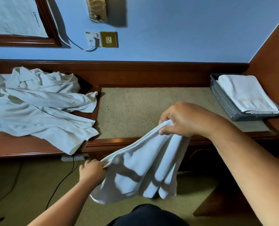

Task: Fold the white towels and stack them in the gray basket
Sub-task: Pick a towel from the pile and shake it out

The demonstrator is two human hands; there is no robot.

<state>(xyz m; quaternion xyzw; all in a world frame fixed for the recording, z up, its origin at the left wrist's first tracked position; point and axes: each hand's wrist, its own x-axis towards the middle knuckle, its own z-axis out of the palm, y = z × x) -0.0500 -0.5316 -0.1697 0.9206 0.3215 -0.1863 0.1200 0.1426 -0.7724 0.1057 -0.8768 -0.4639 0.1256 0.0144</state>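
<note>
Towel betw. hands | L hand pinches corner | R hand grips edge

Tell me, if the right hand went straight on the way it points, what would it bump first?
Probably the pile of loose towels on the left. The right hand, gripping a towel, points left across the bare tan mat; height is hard to judge, so it might pass above.

We find a heap of towels on the counter at left, the basket at its right end. In it lies what seems one folded towel.
</note>
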